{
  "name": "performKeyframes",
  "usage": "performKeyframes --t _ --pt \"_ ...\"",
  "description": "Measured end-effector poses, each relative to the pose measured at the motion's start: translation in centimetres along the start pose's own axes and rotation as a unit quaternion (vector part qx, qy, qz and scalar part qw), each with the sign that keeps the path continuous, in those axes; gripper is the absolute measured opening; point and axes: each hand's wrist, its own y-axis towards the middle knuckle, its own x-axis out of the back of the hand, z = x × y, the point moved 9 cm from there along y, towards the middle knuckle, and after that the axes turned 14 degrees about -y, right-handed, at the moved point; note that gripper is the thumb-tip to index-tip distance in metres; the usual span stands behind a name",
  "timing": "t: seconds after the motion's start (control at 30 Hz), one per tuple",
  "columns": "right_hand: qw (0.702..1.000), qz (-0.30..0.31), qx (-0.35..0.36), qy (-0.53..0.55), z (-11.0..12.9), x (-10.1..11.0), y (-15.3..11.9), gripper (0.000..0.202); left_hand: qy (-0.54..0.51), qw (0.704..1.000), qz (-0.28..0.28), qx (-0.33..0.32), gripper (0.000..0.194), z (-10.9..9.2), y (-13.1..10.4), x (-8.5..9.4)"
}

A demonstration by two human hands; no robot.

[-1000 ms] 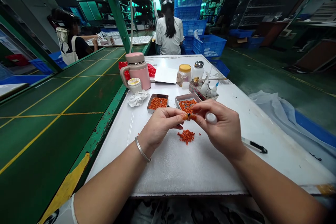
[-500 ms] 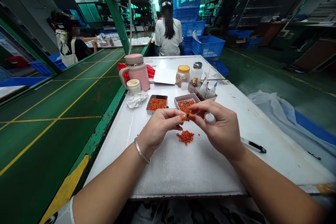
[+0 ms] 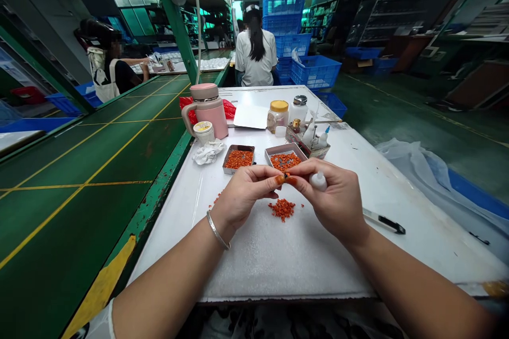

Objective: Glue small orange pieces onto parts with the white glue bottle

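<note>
My left hand (image 3: 247, 193), with a silver bangle at the wrist, pinches a small dark piece (image 3: 285, 175) between thumb and fingertips. Facing it, my right hand (image 3: 336, 196) has its thumb and index finger closed at the same piece and also holds a small white bottle (image 3: 318, 180) against the palm. Both hands are above the white table. Below them lies a pile of orange-red bits (image 3: 282, 209). Just beyond stand two shallow trays of orange bits, the left tray (image 3: 239, 158) and the right tray (image 3: 284, 157), partly covered by my right hand.
A pink flask (image 3: 210, 111), a small tub (image 3: 204, 132) and crumpled tissue (image 3: 208, 152) stand at back left. A yellow-lidded jar (image 3: 278, 116) and a box of bottles (image 3: 308, 140) are at back right. A cutter (image 3: 392, 223) lies right. Two people sit beyond.
The right index finger has come down, closing with the thumb on the small piece. More of the right tray shows. The view has shifted slightly.
</note>
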Motion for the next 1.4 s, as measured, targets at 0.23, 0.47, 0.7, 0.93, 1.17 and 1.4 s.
performKeyframes --t 0.23,0.47,0.7,0.93,1.17,1.4 --pt "0.998 -0.035 0.028 -0.045 0.6 0.4 -0.3 0.006 -0.001 1.0 0.005 -0.004 0.017 0.0 0.0 -0.2" --pt "0.997 -0.036 0.052 -0.048 1.0 0.5 -0.3 0.003 -0.021 1.0 0.008 -0.007 0.015 -0.2 0.0 -0.3" --pt "0.997 -0.03 0.055 -0.035 0.8 0.4 -0.3 0.007 -0.003 1.0 0.009 -0.006 0.017 -0.3 -0.1 -0.3" --pt "0.993 -0.042 0.099 -0.05 1.8 0.5 -0.6 0.012 0.018 1.0 0.014 0.02 0.024 0.0 -0.1 -0.4" --pt "0.986 -0.072 0.135 -0.065 2.9 0.8 -0.9 0.014 -0.046 0.993 0.064 0.085 0.022 1.2 -0.2 -0.8" --pt "0.99 -0.041 0.135 -0.029 3.0 0.4 -0.9 0.02 -0.118 0.986 0.05 0.111 0.025 1.3 -0.2 -0.5"
